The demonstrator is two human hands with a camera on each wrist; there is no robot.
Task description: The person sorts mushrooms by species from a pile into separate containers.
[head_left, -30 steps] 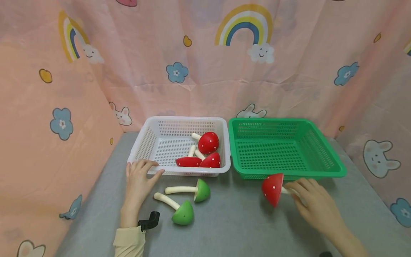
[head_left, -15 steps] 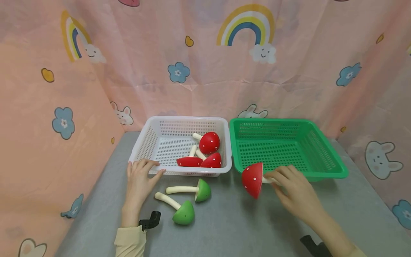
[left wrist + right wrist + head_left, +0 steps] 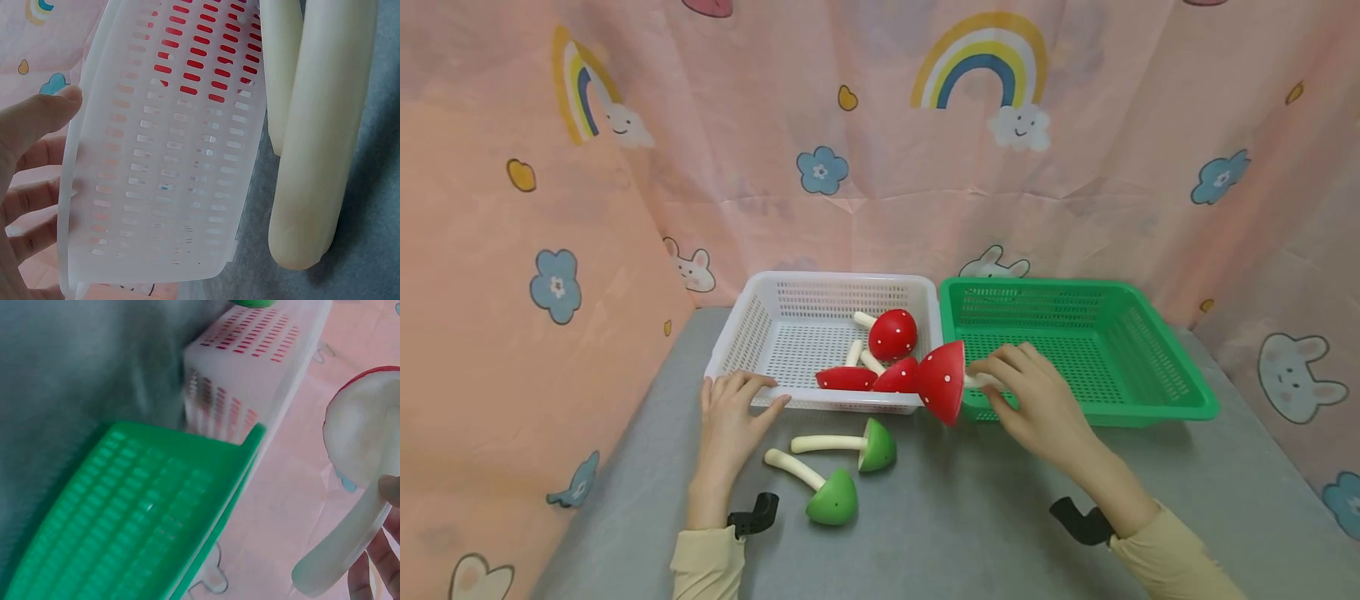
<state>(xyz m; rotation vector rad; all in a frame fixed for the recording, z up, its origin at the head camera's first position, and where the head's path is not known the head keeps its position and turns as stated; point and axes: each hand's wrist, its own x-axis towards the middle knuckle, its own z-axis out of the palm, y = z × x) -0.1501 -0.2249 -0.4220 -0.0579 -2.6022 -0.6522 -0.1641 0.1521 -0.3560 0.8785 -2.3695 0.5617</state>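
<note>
My right hand point(image 3: 1033, 408) pinches the pale stem of a red toy mushroom point(image 3: 942, 383) with a white-dotted cap. The cap points left, raised over the adjoining front corners of the two baskets. In the right wrist view, the mushroom's white underside point(image 3: 356, 431) shows beside thumb and fingers. My left hand point(image 3: 730, 433) grips the front-left rim of a white basket point(image 3: 850, 400); in the left wrist view its fingers point(image 3: 37, 200) reach behind the rim. Inside that basket, toward the right, lie three red mushrooms point(image 3: 892, 335), partly overlapping.
On the grey table point(image 3: 925, 550), in front of the white basket, lie two green toy mushrooms point(image 3: 877, 446), stems to the left. A green basket point(image 3: 1150, 412) stands right beside the white one, with no mushrooms seen in it. A patterned pink curtain point(image 3: 880, 225) hangs behind.
My right hand has carried the red mushroom left and upward, from in front of the green basket to the white basket's front-right corner. The left hand keeps its place on the rim.
</note>
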